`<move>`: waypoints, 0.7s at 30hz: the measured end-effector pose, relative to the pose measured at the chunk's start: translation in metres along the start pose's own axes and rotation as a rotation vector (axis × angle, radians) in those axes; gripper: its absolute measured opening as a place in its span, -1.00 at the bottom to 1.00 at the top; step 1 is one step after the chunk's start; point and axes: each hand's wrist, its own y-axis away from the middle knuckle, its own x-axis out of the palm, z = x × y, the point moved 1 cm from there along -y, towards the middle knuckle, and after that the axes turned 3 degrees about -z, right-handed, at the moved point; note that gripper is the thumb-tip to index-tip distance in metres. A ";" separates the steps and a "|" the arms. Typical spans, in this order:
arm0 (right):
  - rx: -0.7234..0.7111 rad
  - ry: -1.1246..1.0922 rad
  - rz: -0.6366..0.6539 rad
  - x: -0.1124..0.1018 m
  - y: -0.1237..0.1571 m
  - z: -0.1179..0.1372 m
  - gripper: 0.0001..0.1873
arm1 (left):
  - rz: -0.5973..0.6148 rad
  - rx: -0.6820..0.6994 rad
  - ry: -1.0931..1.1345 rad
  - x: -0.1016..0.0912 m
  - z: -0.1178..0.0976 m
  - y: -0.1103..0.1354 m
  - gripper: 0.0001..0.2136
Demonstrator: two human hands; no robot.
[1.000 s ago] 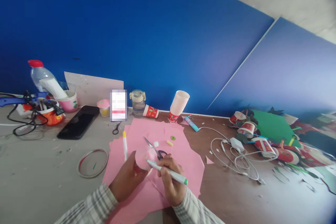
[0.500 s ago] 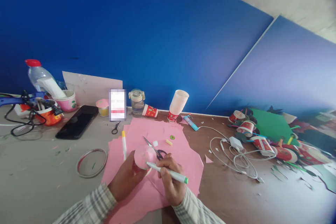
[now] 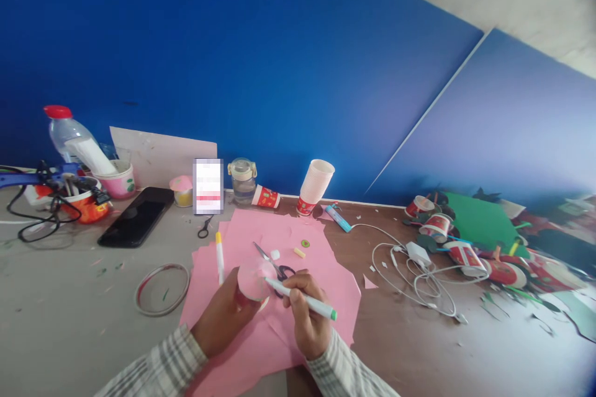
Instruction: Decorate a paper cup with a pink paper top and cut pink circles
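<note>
We see a pink paper cap seated over a cup, of which only slivers of red and white show, held up above the pink paper sheets in the middle of the desk. Our left hand is curled around the cup's side, closed on it, with the cap turned towards us. Our right hand grips a white marker with a green end, its tip at the cap's right side; we cannot tell whether it touches. Just beyond lie open-lying scissors, their dark handles partly behind the right hand, beside a small white block, a pale yellow piece and a round green piece. A yellow-capped marker lies on the sheets left of the cap. Farther left, on the grey part of the desk, we have a ring and a black smartphone. Behind the sheets, a red paper cup lies on its side between a lidded jar and a leaning stack of paper cups. To the right, a white charger sits among its looped cable, near a green sheet. A blue partition rises behind everything.
</note>
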 end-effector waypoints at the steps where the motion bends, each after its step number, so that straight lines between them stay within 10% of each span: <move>1: -0.002 0.006 -0.004 0.000 0.000 0.000 -0.81 | 0.001 0.000 0.004 0.000 0.000 0.000 -0.61; 21: 0.016 0.009 0.004 -0.002 -0.001 -0.001 -0.82 | 0.006 -0.001 0.001 -0.001 -0.003 0.001 -0.64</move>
